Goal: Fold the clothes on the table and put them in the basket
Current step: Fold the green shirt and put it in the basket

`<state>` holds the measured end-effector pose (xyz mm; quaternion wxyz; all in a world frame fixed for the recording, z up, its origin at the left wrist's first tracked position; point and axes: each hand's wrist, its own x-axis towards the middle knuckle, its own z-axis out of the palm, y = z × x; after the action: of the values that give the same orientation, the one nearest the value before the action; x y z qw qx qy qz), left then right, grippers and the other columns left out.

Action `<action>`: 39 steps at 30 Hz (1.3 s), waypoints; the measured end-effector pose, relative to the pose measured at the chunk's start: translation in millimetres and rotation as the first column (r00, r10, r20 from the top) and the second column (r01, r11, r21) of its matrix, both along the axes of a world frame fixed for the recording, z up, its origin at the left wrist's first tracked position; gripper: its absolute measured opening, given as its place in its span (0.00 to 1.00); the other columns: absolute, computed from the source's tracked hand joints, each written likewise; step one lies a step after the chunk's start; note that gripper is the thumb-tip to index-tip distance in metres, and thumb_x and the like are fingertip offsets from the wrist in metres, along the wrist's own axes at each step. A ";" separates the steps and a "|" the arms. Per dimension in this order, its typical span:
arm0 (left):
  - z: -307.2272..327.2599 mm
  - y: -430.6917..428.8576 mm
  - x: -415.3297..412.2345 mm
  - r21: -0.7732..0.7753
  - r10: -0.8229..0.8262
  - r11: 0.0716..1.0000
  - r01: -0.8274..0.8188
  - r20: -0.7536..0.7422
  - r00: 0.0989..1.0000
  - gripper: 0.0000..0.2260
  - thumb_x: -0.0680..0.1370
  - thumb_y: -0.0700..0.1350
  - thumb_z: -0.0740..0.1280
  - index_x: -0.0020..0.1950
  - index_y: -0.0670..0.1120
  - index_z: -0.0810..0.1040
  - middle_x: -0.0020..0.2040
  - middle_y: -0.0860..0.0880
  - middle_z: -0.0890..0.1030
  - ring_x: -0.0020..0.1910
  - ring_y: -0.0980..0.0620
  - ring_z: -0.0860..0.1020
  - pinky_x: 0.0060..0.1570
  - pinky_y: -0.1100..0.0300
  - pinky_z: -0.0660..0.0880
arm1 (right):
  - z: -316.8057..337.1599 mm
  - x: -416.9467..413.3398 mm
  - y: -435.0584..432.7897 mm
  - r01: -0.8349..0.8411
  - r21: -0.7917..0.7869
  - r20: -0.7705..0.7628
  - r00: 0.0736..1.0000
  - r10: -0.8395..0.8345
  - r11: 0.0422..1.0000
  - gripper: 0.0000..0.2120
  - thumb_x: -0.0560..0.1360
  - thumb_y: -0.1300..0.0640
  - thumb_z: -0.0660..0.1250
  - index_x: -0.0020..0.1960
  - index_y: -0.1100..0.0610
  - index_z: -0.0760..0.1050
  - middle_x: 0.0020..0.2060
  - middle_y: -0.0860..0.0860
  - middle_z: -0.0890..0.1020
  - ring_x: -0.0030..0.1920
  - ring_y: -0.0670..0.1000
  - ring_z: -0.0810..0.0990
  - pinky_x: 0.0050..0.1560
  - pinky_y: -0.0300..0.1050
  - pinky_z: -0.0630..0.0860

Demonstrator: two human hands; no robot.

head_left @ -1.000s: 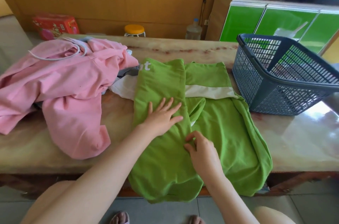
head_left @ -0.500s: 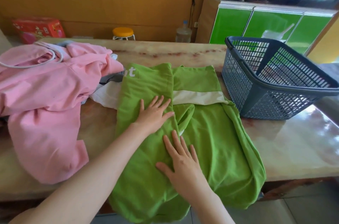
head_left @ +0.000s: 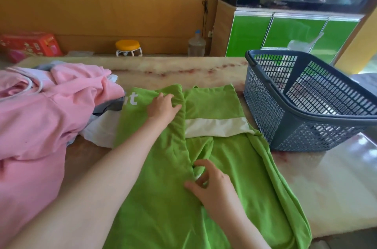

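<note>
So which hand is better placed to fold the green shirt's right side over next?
Right, probably. The right hand pinches the green shirt at its middle, next to the unfolded right half lying toward the basket. The left hand rests up on the folded left panel.

I count two hands in shot: left hand point(head_left: 163, 107) centre, right hand point(head_left: 212, 185) lower centre. One green top point(head_left: 159, 197), one pink garment point(head_left: 40, 126) at left, one basket point(head_left: 263, 102) at right, one worktop point(head_left: 326, 177). Along the top of the frame: one yellow-topped stool point(head_left: 128, 45), one water bottle point(head_left: 196, 44), one red box point(head_left: 30, 44), three green cabinet doors point(head_left: 295, 32).
</note>
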<state>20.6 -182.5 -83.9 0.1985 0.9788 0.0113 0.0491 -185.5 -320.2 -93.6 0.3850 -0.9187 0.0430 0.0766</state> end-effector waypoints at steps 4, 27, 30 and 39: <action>0.0 -7.5 21.8 0.023 0.092 0.996 -0.091 -0.033 0.995 0.35 0.71 0.70 0.61 0.67 0.45 0.70 0.63 0.46 0.74 0.59 0.46 0.75 0.43 0.57 0.72 | -4.3 14.7 -4.0 0.025 0.031 0.015 1.000 -0.025 0.999 0.18 0.70 0.44 0.72 0.58 0.42 0.72 0.36 0.44 0.76 0.39 0.41 0.76 0.40 0.39 0.75; -28.5 -22.8 47.5 -0.150 0.055 0.988 -0.035 0.129 0.990 0.14 0.80 0.48 0.61 0.59 0.40 0.74 0.59 0.40 0.76 0.58 0.40 0.74 0.53 0.51 0.69 | -16.0 49.3 17.2 0.034 0.015 0.193 0.981 -0.036 0.999 0.21 0.77 0.59 0.65 0.68 0.44 0.70 0.46 0.44 0.74 0.46 0.46 0.74 0.46 0.41 0.71; -32.9 -19.1 47.7 0.098 -0.053 0.994 0.039 0.137 0.989 0.20 0.82 0.54 0.53 0.71 0.47 0.67 0.72 0.42 0.65 0.71 0.43 0.61 0.67 0.48 0.59 | -15.2 47.8 17.1 -0.001 -0.036 0.204 0.979 0.008 0.999 0.22 0.78 0.58 0.63 0.71 0.44 0.67 0.56 0.45 0.76 0.54 0.48 0.76 0.53 0.42 0.73; -38.8 -5.3 54.0 0.244 -0.139 0.944 0.220 -0.310 0.941 0.28 0.77 0.68 0.40 0.75 0.63 0.38 0.78 0.49 0.37 0.76 0.44 0.36 0.69 0.34 0.37 | -18.0 44.8 17.8 0.054 -0.327 0.304 0.951 0.051 0.944 0.22 0.74 0.50 0.68 0.67 0.43 0.72 0.67 0.53 0.67 0.64 0.59 0.66 0.64 0.52 0.65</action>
<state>74.6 -187.8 -122.6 0.0604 0.9903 -0.0568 -0.1115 -140.7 -302.4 -111.6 0.2273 -0.9708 -0.0048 -0.0764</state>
